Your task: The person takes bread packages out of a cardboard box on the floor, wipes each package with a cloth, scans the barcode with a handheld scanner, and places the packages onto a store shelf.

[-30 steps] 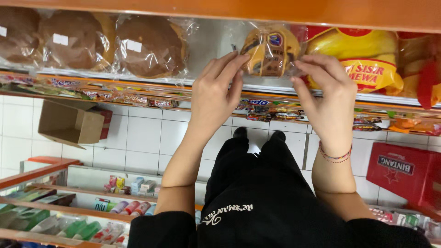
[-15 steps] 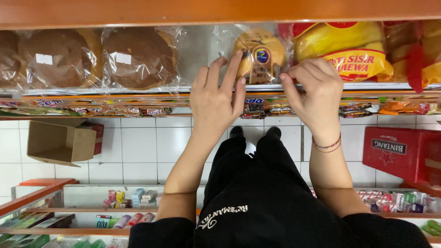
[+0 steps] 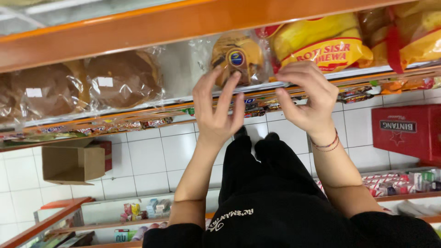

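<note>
I'm looking at the orange-edged shelf (image 3: pixel 138 27) first, running wide across the top. On it, big yellow bread bags (image 3: pixel 321 43) sit at right, round brown buns in clear wrap (image 3: pixel 121 78) at left. Between them lies the small wrapped pastry (image 3: pixel 236 55), on the shelf, just beside the yellow bags. My left hand (image 3: pixel 218 112) is spread, fingertips touching the pastry's wrapper. My right hand (image 3: pixel 305 98) has fingers curled, at the wrapper's right edge; whether it pinches anything, I cannot tell. Thin bracelets (image 3: pixel 328 144) ring that wrist.
</note>
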